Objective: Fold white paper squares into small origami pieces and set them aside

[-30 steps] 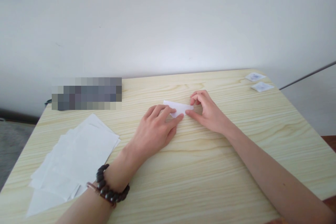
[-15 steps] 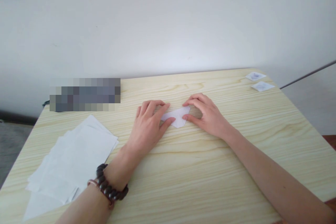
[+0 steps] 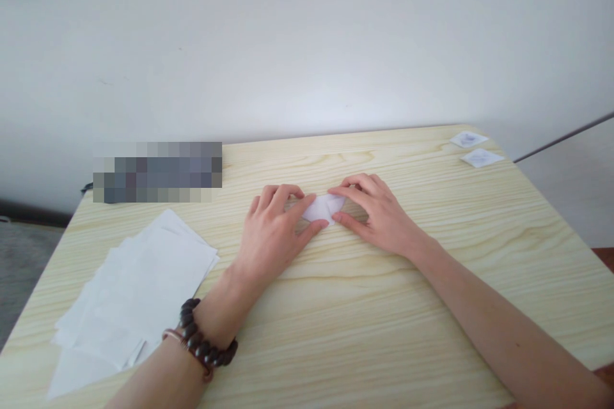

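Note:
A small folded piece of white paper (image 3: pixel 323 208) lies on the pale wooden table (image 3: pixel 374 307), near its middle. My left hand (image 3: pixel 273 236) pinches its left side between thumb and curled fingers; a dark bead bracelet (image 3: pixel 204 345) sits on that wrist. My right hand (image 3: pixel 374 211) pinches the paper's right side, thumb below and fingers above. Both hands press the paper to the tabletop, and their fingers hide most of it.
A loose pile of white paper sheets (image 3: pixel 129 294) lies at the table's left front. Two small white folded pieces (image 3: pixel 467 138) (image 3: pixel 481 157) rest at the far right corner. A blurred-out dark object (image 3: pixel 157 172) stands at the back left, against a plain white wall.
The paper strip has been folded smaller and drawn slightly toward me. Both hands have closed in on it from either side, fingers curling more tightly.

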Available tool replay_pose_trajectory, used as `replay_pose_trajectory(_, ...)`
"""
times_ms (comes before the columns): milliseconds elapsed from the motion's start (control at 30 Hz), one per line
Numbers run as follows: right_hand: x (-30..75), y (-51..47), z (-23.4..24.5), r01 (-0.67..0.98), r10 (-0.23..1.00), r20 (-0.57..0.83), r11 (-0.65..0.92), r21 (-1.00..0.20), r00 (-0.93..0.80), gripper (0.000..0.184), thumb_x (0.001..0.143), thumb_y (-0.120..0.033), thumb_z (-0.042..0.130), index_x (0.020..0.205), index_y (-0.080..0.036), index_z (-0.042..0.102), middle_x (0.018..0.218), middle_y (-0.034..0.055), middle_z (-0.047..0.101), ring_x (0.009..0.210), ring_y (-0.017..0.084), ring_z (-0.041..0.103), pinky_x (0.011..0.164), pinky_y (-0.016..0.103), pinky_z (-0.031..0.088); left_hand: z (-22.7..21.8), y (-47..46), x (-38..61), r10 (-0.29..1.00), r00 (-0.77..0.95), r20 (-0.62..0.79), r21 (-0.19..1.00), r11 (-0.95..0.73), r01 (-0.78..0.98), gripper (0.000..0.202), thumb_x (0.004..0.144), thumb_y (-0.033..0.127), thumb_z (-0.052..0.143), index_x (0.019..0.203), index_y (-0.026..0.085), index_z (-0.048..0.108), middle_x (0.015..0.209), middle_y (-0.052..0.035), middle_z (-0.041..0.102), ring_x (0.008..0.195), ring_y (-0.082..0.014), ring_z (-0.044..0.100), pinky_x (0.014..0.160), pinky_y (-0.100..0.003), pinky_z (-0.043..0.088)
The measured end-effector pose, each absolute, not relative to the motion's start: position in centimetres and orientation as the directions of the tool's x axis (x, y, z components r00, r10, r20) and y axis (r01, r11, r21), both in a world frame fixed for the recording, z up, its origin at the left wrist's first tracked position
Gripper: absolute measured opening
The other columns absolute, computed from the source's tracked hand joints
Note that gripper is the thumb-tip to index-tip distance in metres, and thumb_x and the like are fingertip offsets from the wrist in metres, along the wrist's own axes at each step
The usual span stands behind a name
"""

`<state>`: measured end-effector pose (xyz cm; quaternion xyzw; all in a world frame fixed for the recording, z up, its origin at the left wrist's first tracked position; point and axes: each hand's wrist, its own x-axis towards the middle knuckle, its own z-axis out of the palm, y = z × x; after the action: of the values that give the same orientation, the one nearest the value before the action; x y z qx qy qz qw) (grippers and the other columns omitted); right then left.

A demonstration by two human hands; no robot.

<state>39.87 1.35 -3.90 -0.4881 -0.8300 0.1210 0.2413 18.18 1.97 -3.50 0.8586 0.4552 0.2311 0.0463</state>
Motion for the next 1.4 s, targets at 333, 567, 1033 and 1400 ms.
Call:
replay_pose_trajectory(333, 39.93, 1.45, -3.53, 0.700, 0.901, 0.262, 0.433, -0.568, -0.345, 0.032, 0.082, -0.041, 0.068, 0.107, -0.023, 0.061, 0.104, 0.0078, 0.059, 0.106, 0.026, 0.054, 0.094, 0.044, 0.044, -4.04, 2.26, 17.95, 0.833, 0.472, 0.287, 0.381, -0.552, 0.742, 0.040, 0.088, 0.041, 0.061, 0.122, 0.020, 0.060, 0.118, -0.0101, 0.059, 0.110, -0.0280, 0.048, 0.093, -0.047, 0.041)
replay_pose_trajectory(567, 40.02, 1.50, -3.39, 0.633, 0.883, 0.303, 0.468, -0.616, -0.359, 0.016, 0.087, -0.029, 0.063, 0.102, -0.024, 0.060, 0.098, 0.0051, 0.063, 0.095, 0.022, 0.058, 0.087, 0.039, 0.047, -3.95, 2.34, 18.00, 0.838, 0.454, 0.302, 0.439, -0.545, 0.714, 0.037, 0.083, 0.038, 0.068, 0.117, 0.024, 0.062, 0.111, -0.0077, 0.058, 0.105, -0.0252, 0.051, 0.092, -0.044, 0.044)
replay_pose_trajectory(1033, 39.98, 1.34, -3.85, 0.692, 0.854, 0.380, 0.514, -0.507, -0.356, 0.018, 0.088, -0.031, 0.062, 0.103, -0.024, 0.067, 0.098, 0.0066, 0.059, 0.097, 0.022, 0.057, 0.089, 0.040, 0.048, -4.01, 2.60, 17.80, 0.830, 0.443, 0.338, 0.518, -0.557, 0.648, 0.030, 0.083, 0.030, 0.068, 0.112, 0.021, 0.066, 0.101, -0.0064, 0.054, 0.099, -0.0225, 0.050, 0.090, -0.040, 0.047)
replay_pose_trajectory(1400, 39.99, 1.29, -3.80, 0.592, 0.826, 0.369, 0.562, -0.577, -0.425, 0.014, 0.092, -0.021, 0.056, 0.101, -0.022, 0.065, 0.092, 0.0043, 0.064, 0.090, 0.018, 0.059, 0.083, 0.034, 0.050, -3.61, 2.65, 17.92, 0.837, 0.476, 0.270, 0.561, -0.538, 0.629, 0.015, 0.091, 0.020, 0.055, 0.095, 0.022, 0.069, 0.091, -0.0038, 0.063, 0.091, -0.0207, 0.052, 0.084, -0.038, 0.042)
